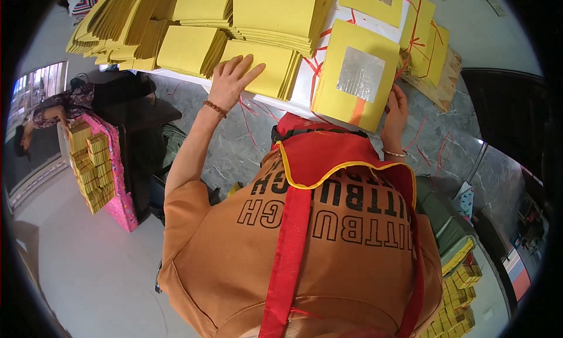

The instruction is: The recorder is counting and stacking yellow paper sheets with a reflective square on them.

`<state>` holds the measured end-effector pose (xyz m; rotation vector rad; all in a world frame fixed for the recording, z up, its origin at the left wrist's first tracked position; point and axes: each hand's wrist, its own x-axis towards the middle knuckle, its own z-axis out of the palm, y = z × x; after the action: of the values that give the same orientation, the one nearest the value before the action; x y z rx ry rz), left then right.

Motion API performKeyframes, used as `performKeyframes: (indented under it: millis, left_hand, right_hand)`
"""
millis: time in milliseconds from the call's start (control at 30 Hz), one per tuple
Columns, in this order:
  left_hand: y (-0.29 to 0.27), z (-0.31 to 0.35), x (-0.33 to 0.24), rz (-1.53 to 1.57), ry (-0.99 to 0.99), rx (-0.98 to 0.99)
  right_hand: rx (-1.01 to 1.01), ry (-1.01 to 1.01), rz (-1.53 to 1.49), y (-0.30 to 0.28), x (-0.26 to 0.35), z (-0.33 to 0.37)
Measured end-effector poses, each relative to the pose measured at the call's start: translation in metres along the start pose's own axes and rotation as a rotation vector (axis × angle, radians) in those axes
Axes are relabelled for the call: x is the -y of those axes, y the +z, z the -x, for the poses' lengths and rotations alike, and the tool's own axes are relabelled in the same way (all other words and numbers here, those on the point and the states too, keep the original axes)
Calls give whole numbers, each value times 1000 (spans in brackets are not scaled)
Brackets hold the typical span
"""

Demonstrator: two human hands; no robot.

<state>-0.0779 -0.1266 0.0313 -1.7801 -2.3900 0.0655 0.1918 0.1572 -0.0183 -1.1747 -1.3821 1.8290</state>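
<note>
My left hand (233,83) lies with spread fingers on the near edge of the stacks of yellow paper, between a folded stack (189,48) and another stack (261,65). Red beads circle that wrist. At the right side of the table, a stack of joss paper (375,53) shows a silver foil rectangle and an orange stripe. My right hand (397,112) is at its right edge, fingers curled against the side, their tips partly hidden. Red ties (316,68) lie on the white tabletop (304,89) beside it.
Tied yellow bundles (423,45) rest on a wooden board (448,83) at the right. To the left stands a pink box (120,179) of small yellow bundles; more bundles (457,303) sit at lower right. Another person (64,106) is at far left. Red strings (440,156) hang or lie around.
</note>
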Motion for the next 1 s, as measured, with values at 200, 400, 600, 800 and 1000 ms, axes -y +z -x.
performKeyframes:
  millis: [200, 400, 600, 800, 1000]
  left_hand:
    - [-10, -7, 1, -90, 107, 128]
    - [-13, -13, 6, 23, 90, 207]
    - [0, -5, 4, 88, 97, 182]
    - [9, 8, 4, 309, 39, 206]
    - [-18, -6, 4, 309, 58, 297]
  right_hand:
    - [-24, 55, -27, 3, -3, 1]
    - [-29, 40, -34, 7, -2, 3]
    - [-48, 36, 3, 5, -4, 2]
    - [-55, -130, -47, 22, -11, 3]
    - [0, -60, -236, 23, 0, 8]
